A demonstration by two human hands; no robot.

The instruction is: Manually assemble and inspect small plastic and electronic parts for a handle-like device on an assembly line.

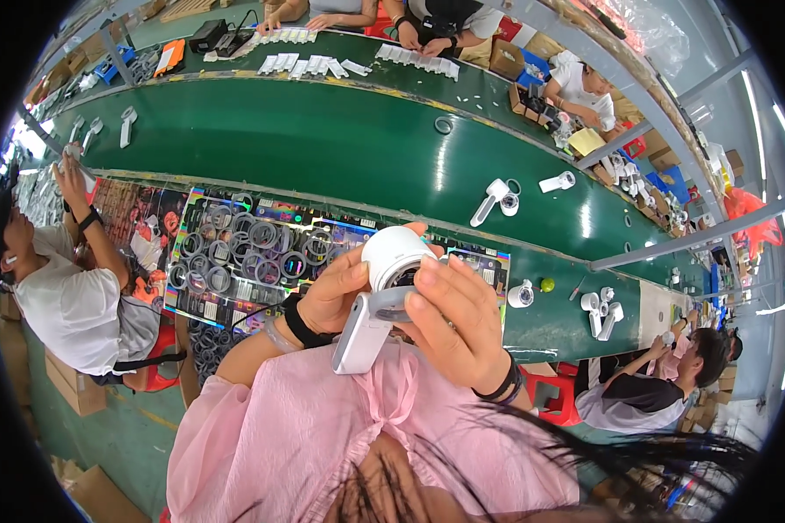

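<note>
A white handheld fan point(394, 250) is between my hands, close to my chest, its round head up and its flat handle slanting down toward me. My left hand point(330, 288) is wrapped round the head from the left. My right hand point(456, 318) pinches a grey ring point(391, 305) at the lower front of the head, thumb and fingers closed on it. The ring appears to touch the fan, but my fingers hide part of the contact. Left of my hands, many similar loose grey rings point(262, 234) lie on a colourful printed sheet point(202, 301).
Beyond runs a green conveyor belt point(323, 113) carrying white fans point(490, 202) and a loose ring point(444, 125). More fan parts point(600, 314) and a green ball point(547, 285) sit right. Co-workers sit left point(96, 296), right point(654, 383) and across. A grey metal post point(689, 234) slants at right.
</note>
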